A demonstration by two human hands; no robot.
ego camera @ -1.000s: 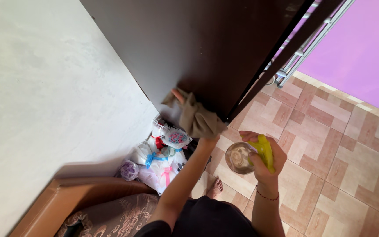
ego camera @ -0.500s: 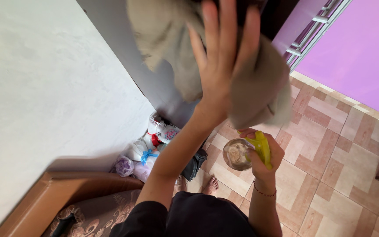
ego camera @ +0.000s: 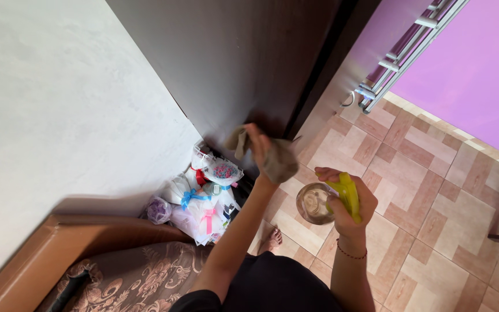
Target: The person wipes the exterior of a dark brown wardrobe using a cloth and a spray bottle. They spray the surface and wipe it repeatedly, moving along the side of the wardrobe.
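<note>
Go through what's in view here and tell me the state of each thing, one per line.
Left hand: closed on a crumpled grey-brown cloth, pressed to the dark door.
Right hand: gripping a clear spray bottle with a yellow-green trigger, upright.
Dark door: standing open, edge toward the tiled floor.
Tied gift bags: piled in the corner, closed.

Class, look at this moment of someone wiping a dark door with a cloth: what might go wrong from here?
1. The left hand presses the cloth low on the dark door; the bare foot stands close below.
2. The right hand grips a spray bottle over tiled floor; drips might make it slippery.
</note>
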